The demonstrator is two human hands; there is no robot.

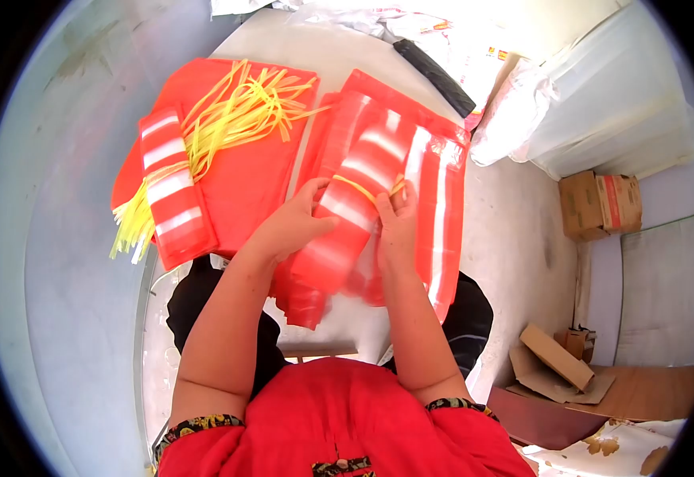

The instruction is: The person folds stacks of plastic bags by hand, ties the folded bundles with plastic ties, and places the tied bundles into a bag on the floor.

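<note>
A folded bundle of red plastic bags with white stripes lies across a wider stack of red-and-white plastic bags in front of me. Round its middle runs a yellow tie strip. My left hand grips the bundle's left edge, thumb on top. At the right edge my right hand pinches the strip where its ends meet. On the left, a similar tied bundle rests on a flat red stack, with a heap of loose yellow strips on and beside it.
A black roll or bar lies at the table's far right, near white printed plastic sacks. To the right stand a cardboard box and opened cardboard. A pale wall closes off the left side.
</note>
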